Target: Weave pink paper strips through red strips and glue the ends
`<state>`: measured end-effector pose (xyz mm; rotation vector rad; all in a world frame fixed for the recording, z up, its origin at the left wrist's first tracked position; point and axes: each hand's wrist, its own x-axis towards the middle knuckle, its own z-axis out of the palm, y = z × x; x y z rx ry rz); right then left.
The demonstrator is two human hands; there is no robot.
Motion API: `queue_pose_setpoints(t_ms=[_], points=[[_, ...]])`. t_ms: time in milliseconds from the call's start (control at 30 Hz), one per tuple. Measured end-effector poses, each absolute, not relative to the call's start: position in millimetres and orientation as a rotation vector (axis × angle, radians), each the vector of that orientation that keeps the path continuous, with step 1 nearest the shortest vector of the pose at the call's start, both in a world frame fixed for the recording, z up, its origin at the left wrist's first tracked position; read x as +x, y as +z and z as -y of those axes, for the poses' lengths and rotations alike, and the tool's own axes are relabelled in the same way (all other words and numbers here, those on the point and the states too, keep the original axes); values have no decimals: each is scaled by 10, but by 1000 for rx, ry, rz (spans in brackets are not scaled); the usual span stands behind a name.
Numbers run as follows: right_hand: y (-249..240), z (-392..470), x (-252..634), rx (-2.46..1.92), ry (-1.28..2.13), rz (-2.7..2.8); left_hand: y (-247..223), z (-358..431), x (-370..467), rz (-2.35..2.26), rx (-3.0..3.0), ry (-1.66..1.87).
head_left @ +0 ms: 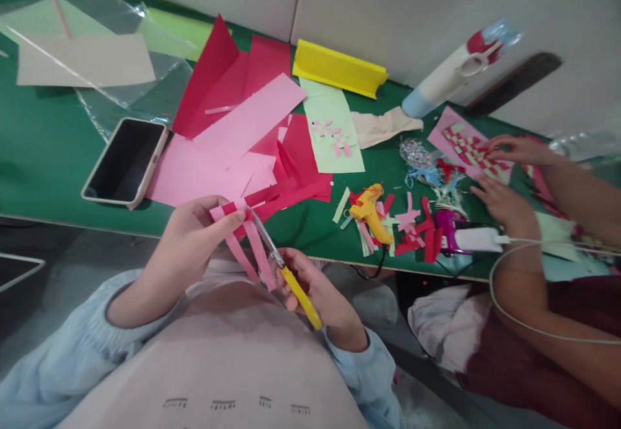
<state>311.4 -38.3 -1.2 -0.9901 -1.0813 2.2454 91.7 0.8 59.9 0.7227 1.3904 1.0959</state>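
Pink and red paper strips, woven together at one end, are pinched between the thumb and fingers of my left hand. Two pink strips hang down from the pinch, and red ones stretch off to the right. My right hand is closed around scissors with yellow handles. Their metal blades point up and left, and the tips touch or nearly touch the strips beside my left thumb. Both hands are over the table's front edge.
On the green table are a phone, pink sheets, red card, a yellow folded strip, a yellow glue gun and paper scraps. At right, another person's hands touch a woven paper piece.
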Motion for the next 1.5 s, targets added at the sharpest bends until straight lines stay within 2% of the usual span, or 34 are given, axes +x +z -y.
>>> queue_pose_setpoints(t_ms=[467, 1500], points=[[139, 385, 3150, -1025, 2281, 1123, 665, -10, 954, -1439, 823, 1144], [84, 408, 3001, -1056, 2203, 1041, 721, 13, 1000, -1398, 667, 1179]])
